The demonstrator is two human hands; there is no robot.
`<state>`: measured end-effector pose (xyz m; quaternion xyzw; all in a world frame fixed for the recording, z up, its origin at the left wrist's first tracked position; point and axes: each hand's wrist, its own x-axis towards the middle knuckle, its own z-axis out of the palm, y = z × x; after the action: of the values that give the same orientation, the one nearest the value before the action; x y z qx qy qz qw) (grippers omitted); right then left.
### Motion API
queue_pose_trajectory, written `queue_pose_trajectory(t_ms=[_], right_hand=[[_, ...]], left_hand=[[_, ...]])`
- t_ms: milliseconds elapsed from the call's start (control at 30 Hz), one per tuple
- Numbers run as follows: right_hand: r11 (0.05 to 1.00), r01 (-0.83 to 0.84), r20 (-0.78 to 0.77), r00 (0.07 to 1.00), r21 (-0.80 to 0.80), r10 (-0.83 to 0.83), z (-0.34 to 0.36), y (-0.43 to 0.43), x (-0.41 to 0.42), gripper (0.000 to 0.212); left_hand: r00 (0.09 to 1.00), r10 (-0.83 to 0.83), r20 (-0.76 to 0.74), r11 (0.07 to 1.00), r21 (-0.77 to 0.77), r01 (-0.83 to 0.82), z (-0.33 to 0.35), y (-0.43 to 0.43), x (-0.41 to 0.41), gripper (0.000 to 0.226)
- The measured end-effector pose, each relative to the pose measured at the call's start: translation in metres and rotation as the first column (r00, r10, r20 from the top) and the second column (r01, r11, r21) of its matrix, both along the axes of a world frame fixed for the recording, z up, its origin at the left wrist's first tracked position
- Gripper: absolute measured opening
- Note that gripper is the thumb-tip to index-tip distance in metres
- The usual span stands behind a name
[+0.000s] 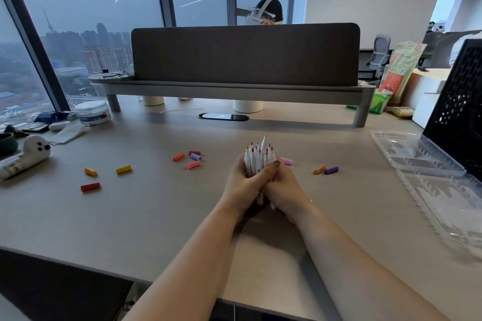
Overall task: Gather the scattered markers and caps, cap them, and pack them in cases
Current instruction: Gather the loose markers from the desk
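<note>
In the centre of the frame I have my left hand (241,186) and right hand (284,187) both wrapped round a bundle of uncapped markers (257,157), tips up, with loose caps (124,169) scattered across the table (156,216) and the open clear case (430,164) at the right edge.

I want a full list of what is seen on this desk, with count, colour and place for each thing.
markers: one bundle, white, uncapped, tips up, in both hands
caps: ten visible, mixed colours, scattered on the desk
case: one, clear, open, right side
crate: one, black, far right
divider: one, dark brown, back
tub: one, white, back left
left hand: grips the markers
right hand: grips the markers
</note>
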<state>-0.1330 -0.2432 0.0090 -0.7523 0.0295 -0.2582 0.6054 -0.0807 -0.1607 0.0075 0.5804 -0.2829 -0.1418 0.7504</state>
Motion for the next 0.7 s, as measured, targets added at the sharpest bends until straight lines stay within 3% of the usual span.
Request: queue_pose_trajectory(t_ms=[333, 500, 700], right_hand=[[0.994, 0.019, 0.027, 0.999, 0.104, -0.022, -0.012, -0.004, 0.014, 0.044], [0.998, 0.014, 0.014, 1.000, -0.069, -0.013, -0.009, -0.006, 0.011, 0.027], [0.999, 0.016, 0.024, 1.000, -0.048, -0.015, -0.007, -0.002, 0.008, 0.016]], left_hand=[[0.995, -0.052, -0.081, 0.997, -0.064, 0.047, 0.008, -0.003, -0.001, 0.025], [0.994, -0.084, -0.065, 0.996, 0.012, 0.085, 0.003, 0.001, -0.001, 0.031], [0.994, -0.106, -0.011, 0.992, 0.064, 0.107, 0.001, 0.003, -0.001, 0.033]])
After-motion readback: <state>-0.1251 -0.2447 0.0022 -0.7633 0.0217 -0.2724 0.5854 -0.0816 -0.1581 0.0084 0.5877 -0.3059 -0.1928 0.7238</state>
